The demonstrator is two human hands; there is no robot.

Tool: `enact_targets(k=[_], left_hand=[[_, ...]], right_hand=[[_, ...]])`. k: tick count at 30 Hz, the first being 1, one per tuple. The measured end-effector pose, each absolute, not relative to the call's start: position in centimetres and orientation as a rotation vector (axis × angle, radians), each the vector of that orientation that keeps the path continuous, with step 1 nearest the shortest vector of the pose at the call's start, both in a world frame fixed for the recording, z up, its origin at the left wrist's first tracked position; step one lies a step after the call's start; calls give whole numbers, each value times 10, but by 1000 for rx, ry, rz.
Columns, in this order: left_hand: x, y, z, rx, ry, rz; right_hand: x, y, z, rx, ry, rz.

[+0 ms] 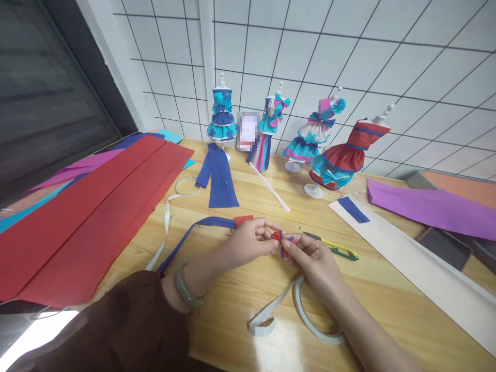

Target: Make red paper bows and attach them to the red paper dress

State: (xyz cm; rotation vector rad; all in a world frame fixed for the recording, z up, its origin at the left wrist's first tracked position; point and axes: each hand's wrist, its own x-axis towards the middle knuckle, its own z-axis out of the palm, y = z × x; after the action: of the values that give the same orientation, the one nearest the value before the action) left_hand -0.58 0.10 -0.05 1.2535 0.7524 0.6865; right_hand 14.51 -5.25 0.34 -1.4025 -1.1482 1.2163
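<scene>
With the thumbs and fingertips of my left hand [253, 238] and right hand [310, 253] I pinch a small pleated red-and-blue bow [276, 235] over the middle of the wooden table [217, 330]. A white tape roll [301, 311] lies by my right wrist, a utility knife [351, 254] just beyond that hand. Between two dressed miniature mannequins [222, 111] stands a pixelated screen [248, 132], its writing unreadable.

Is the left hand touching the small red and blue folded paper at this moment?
Touching. The head view shows the left hand pinching the folded paper at its red pleated end.
</scene>
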Motion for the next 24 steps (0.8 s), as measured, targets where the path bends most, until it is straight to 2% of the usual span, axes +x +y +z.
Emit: enact_targets(k=[16,24], left_hand=[[-7,-8,3,1704,789,850],[-9,-11,-4,2176,819,1020]], right_hand=[[151,-52,-4,-1264,-1022,1287],[147,-52,-1,-1216,-894,1283]])
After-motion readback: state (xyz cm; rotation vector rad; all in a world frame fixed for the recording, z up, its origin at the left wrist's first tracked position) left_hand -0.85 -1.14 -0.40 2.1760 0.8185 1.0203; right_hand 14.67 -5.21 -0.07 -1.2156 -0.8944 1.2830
